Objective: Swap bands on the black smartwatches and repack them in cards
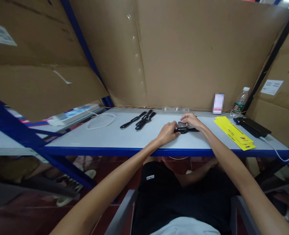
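Right hand [190,120] at grey piece [182,125], perhaps metal, black item [185,131] part-hidden

At the dial's centre, the black piece [185,131] looks like smooth, glossy plastic; the small grey plate [182,125] on it has a dull sheen, metal or plastic being hard to tell. At ten o'clock, the black handled tools [144,121] show the same shiny plastic look. The tabletop [134,140] is smooth and pale, its blue edge [125,151] like painted metal. At twelve, the matt brown cardboard [178,58] carries glossy marks. The bottle [242,98] at two is clear, shiny plastic; the yellow cards [232,132] at three are smooth paper or card. At six, the black shorts [156,192] are matt cloth.
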The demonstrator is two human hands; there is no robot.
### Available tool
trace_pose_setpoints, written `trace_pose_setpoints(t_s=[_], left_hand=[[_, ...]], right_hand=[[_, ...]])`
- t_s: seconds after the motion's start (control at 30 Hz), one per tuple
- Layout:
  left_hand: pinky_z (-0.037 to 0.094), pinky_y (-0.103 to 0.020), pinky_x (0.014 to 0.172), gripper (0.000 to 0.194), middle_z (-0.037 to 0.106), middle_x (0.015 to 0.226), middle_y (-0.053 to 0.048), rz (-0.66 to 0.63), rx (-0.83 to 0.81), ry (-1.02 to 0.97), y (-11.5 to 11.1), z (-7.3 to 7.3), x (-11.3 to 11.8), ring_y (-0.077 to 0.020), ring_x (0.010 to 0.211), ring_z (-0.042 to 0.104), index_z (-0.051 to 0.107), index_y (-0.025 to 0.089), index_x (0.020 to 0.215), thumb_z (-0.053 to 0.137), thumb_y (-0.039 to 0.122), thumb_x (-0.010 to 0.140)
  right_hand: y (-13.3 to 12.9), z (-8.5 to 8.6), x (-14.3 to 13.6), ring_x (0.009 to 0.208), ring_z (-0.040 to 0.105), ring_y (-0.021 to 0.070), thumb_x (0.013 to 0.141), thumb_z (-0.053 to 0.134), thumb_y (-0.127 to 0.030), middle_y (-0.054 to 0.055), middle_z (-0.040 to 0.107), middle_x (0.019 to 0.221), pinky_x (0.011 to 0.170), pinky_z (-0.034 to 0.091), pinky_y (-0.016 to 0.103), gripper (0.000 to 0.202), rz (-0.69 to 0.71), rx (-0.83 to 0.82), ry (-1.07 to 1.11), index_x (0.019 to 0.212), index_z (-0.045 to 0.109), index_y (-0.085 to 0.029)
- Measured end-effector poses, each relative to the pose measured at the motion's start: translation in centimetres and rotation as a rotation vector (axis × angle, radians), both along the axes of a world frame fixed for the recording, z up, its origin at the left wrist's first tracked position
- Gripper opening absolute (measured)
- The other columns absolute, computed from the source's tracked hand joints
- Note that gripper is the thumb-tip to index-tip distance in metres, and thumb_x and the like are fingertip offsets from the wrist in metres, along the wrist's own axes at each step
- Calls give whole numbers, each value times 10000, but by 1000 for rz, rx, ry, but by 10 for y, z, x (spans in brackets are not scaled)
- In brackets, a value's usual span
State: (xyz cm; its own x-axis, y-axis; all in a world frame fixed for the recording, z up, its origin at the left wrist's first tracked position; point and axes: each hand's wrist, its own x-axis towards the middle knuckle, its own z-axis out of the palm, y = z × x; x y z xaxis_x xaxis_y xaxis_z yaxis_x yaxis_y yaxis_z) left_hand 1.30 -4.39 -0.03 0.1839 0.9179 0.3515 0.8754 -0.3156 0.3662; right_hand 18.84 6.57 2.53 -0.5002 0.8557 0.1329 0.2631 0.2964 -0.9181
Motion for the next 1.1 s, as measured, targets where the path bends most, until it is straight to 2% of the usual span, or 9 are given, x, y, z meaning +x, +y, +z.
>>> trace_pose_setpoints(t_s=[0.37, 0.77, 1.1], left_hand=[[479, -356, 859, 267, 737, 1133, -93, 76, -87, 93, -1, 4, 3, -291, 1072, 672, 645, 227, 1146, 636, 392, 935], [486, -363, 893, 317, 732, 1197, -103, 88, -112, 115, -1, 5, 5, -298, 1105, 675, 654, 231, 1194, 610, 420, 943], [492, -359, 879, 302, 735, 1139, -94, 63, -84, 116, 0, 2, 3, -286, 1064, 683, 646, 236, 1177, 602, 423, 944]], right_hand=[[2, -5, 3, 571, 540, 115, 748, 700, -77, 13, 652, 629, 531, 377, 215, 91, -6, -117, -6, 804, 711, -148], [-3, 0, 3, 538, 488, 107, 706, 736, -115, -9, 636, 572, 510, 356, 226, 40, 4, -94, -125, 697, 751, -151], [2, -4, 5, 551, 467, 115, 676, 699, -161, -21, 597, 544, 521, 323, 239, 60, 20, -66, -154, 703, 753, -154]])
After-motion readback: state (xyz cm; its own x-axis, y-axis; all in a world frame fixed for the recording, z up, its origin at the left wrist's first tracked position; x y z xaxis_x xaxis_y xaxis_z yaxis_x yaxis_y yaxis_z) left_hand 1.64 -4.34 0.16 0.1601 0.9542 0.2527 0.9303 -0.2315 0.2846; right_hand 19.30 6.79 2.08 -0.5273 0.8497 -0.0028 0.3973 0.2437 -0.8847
